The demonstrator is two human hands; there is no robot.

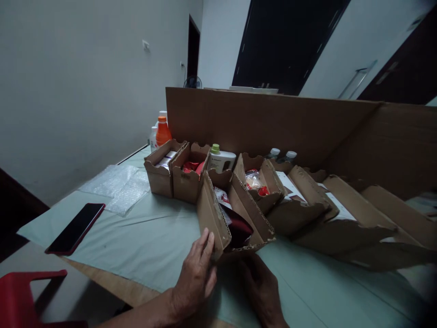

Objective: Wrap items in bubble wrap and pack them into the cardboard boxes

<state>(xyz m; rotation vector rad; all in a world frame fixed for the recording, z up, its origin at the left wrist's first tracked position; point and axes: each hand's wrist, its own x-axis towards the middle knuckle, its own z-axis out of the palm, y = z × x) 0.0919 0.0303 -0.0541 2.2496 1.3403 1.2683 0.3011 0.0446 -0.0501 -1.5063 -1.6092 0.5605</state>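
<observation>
home room: dark doors [287, 45], sheet-covered table [143, 241].
</observation>
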